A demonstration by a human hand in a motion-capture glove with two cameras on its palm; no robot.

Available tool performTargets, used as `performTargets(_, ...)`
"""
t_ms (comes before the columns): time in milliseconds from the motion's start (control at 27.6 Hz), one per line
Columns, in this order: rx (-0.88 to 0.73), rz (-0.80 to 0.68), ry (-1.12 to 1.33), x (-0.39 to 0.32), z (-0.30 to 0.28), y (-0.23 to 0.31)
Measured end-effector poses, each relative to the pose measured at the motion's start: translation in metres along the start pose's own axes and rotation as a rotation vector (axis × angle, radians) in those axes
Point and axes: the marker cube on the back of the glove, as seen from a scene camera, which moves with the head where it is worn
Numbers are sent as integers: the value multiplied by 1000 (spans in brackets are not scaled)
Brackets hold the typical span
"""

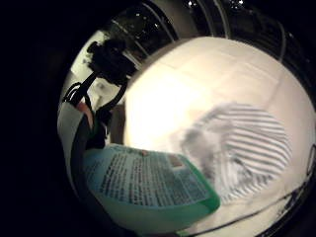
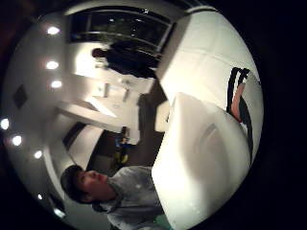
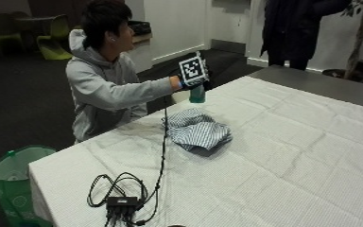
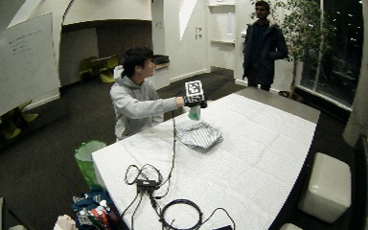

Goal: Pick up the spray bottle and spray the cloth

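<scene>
In the outside view my gloved right hand (image 3: 191, 81) grips a green spray bottle (image 3: 197, 93) by its top and holds it upright in the air, above the table's far edge. A crumpled blue-and-white striped cloth (image 3: 197, 130) lies on the white tablecloth (image 3: 295, 142), below the bottle and a little nearer the camera. The wide outside view shows the same hand (image 4: 195, 102), bottle (image 4: 195, 112) and cloth (image 4: 199, 134). The bottle's printed label (image 1: 148, 180) fills the little finger side palm view, with the cloth (image 1: 247, 148) beyond it. The nozzle is hidden.
A green bin (image 3: 12, 179) stands on the floor at the table's near left corner. A white stool (image 4: 324, 187) sits on the floor beside the table's right side. The person sits at the table's far left edge.
</scene>
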Motion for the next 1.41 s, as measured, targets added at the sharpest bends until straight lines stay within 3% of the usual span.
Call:
performTargets(72,40,-52,-143,-5,10,-8)
performTargets(181,169,-87,-161,15,37,-33)
performTargets(398,-98,-74,-17,89,95,-6)
performTargets(434,-80,-56,-25,98,104,-9)
performTargets(543,207,-3,-190,101,125,-54)
performTargets(615,302,17,-255,102,135,-72)
performTargets(796,201,23,-156,124,141,-66)
performTargets(905,244,24,-165,120,139,-77)
performTargets(1049,43,18,-59,123,138,-58)
performTargets(1194,-42,20,-71,111,128,-47)
performTargets(1411,43,37,7,111,108,-35)
